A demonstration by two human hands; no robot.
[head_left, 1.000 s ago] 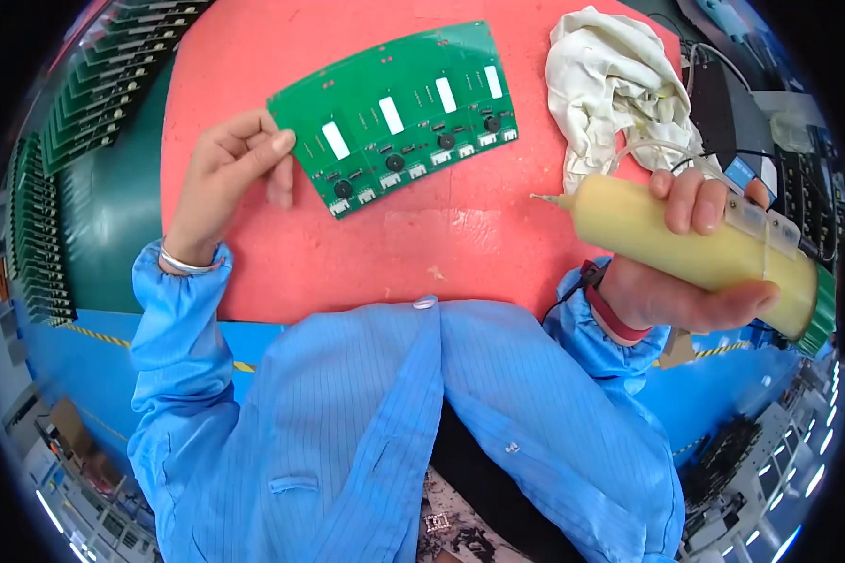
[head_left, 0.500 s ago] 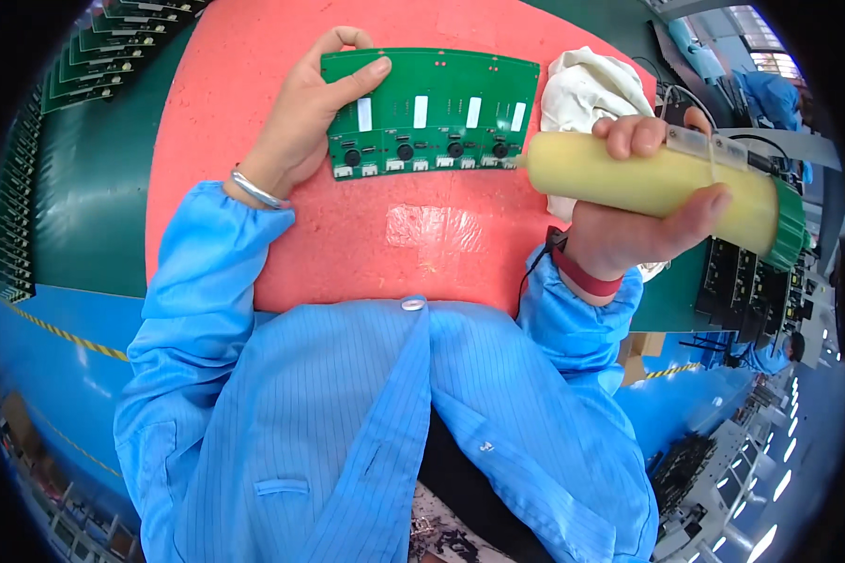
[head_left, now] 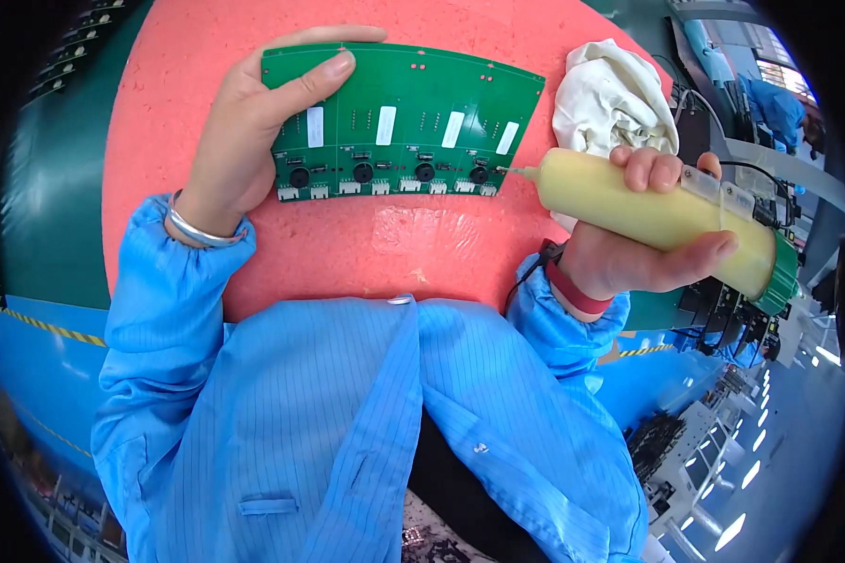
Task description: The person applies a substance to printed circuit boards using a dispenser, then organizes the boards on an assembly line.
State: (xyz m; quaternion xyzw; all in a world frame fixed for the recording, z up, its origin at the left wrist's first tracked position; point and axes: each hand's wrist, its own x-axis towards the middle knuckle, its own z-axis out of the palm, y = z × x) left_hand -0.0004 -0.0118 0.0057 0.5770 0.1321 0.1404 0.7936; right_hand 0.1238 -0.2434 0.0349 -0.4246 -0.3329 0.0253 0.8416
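A green circuit board (head_left: 404, 103) with white labels, round black parts and white connectors is gripped at its left end by my left hand (head_left: 244, 117), thumb on its face. My right hand (head_left: 638, 249) is wrapped around a yellowish glue syringe (head_left: 620, 192) with a green cap at its rear. The syringe lies nearly level, and its thin nozzle points left. That tip is at the rightmost round black part (head_left: 480, 175) of the board; I cannot tell whether it touches.
Below the board spreads a red mat (head_left: 300, 263) with clear tape on it. A crumpled white cloth (head_left: 610, 98) lies behind the syringe. Racked circuit boards (head_left: 75, 42) stand at the far left on a green table (head_left: 61, 206). Dark equipment and cables are at the right.
The board appears larger and its left end has shifted left with my left hand. The syringe has tilted slightly, and its nozzle now shows at the board's right end.
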